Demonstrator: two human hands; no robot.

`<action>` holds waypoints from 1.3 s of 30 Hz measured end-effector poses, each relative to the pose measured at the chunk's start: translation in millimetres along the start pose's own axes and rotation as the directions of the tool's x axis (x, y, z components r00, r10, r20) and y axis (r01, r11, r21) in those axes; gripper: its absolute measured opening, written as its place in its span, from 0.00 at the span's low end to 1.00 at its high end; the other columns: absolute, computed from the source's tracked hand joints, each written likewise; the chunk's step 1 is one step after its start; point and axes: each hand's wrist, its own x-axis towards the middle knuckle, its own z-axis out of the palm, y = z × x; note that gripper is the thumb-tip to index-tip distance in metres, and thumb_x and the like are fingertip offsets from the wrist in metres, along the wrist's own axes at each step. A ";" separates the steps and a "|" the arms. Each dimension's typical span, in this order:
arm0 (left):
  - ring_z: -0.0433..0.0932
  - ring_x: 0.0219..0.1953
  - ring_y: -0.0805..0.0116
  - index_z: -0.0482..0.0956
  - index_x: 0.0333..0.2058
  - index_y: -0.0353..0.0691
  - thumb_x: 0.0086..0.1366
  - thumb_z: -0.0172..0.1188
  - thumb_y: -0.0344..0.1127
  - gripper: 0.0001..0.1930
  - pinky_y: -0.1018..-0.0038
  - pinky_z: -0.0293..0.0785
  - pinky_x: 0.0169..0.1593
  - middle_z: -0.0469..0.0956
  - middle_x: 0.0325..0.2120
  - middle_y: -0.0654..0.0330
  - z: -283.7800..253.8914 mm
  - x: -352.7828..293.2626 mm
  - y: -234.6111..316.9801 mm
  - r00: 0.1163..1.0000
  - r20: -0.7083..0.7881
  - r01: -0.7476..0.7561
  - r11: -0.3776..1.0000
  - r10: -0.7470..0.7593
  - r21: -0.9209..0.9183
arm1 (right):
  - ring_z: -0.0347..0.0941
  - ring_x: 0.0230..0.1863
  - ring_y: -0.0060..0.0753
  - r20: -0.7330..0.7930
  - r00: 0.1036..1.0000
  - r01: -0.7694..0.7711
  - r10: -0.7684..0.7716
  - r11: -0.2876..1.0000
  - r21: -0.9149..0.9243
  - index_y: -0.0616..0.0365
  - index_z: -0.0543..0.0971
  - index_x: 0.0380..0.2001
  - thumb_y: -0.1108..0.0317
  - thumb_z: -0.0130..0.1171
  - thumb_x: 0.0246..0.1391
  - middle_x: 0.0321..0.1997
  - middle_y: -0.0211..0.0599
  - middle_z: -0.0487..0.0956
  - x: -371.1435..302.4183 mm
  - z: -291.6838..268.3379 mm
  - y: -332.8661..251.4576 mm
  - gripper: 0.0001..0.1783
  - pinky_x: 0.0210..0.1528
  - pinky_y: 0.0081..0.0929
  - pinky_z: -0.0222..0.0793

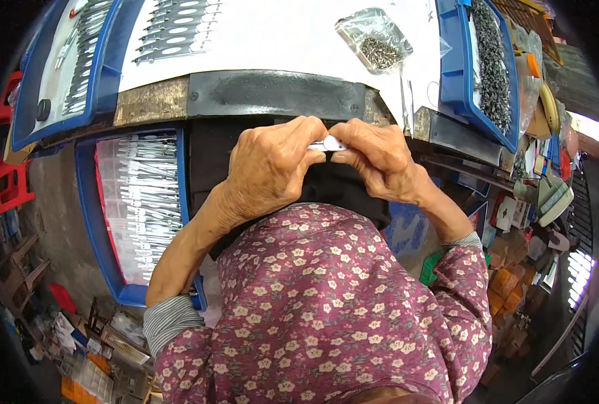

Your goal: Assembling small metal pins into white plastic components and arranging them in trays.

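Note:
Both my hands meet just in front of the table edge, above my lap. My left hand [270,159] is closed, pinching one end of a small shiny metal piece [331,143] with a rounded, pale face. My right hand [379,156] grips the other end between thumb and bent forefinger. Only the middle of the piece shows; my fingers cover the rest, so its exact kind cannot be told. On the white table top ahead lie a row of flat metal parts [182,30] with oval faces and a clear bag-lined tray [387,37] of small metal pins [379,54].
A dark metal strip [276,94] covers the table's front edge. Slim metal tools [407,101] lie near it. Blue bins stand at the upper left [103,74] and right [508,101]. A blue crate [81,195] of slender metal parts sits below left; a red stool [10,188] stands beyond.

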 end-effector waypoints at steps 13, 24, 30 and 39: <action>0.75 0.23 0.57 0.70 0.30 0.34 0.52 0.54 0.26 0.05 0.70 0.69 0.26 0.73 0.22 0.54 6.6 -5.8 -8.8 0.990 0.128 0.049 0.998 -0.052 0.028 | 0.70 0.23 0.44 0.211 0.976 -0.088 0.061 0.989 0.122 0.68 0.71 0.36 0.76 0.57 0.45 0.23 0.44 0.70 -7.9 6.0 9.0 0.13 0.23 0.32 0.62; 0.75 0.23 0.59 0.68 0.30 0.35 0.55 0.56 0.32 0.08 0.69 0.70 0.26 0.73 0.22 0.56 -4.1 -5.8 -9.3 0.991 0.128 0.042 0.999 -0.043 0.012 | 0.71 0.23 0.41 0.231 0.968 -0.147 0.097 0.966 0.212 0.65 0.71 0.38 0.70 0.52 0.53 0.25 0.43 0.73 1.0 1.7 7.7 0.11 0.24 0.31 0.64; 0.76 0.24 0.60 0.71 0.31 0.35 0.54 0.56 0.28 0.06 0.70 0.70 0.27 0.73 0.23 0.55 -3.2 -5.7 -4.0 0.992 0.104 0.072 0.996 -0.077 0.050 | 0.67 0.14 0.36 0.185 0.979 -0.119 0.088 0.980 0.160 0.64 0.71 0.32 0.71 0.53 0.52 0.16 0.40 0.70 -4.1 6.8 8.5 0.07 0.15 0.28 0.60; 0.75 0.22 0.63 0.67 0.28 0.37 0.52 0.59 0.30 0.09 0.71 0.69 0.24 0.70 0.19 0.59 3.8 -10.2 -2.9 0.995 0.071 -0.077 0.989 0.068 0.129 | 0.66 0.14 0.38 0.156 0.987 -0.039 0.025 0.996 0.085 0.66 0.70 0.32 0.76 0.56 0.46 0.17 0.41 0.68 -10.0 9.8 0.3 0.09 0.15 0.29 0.59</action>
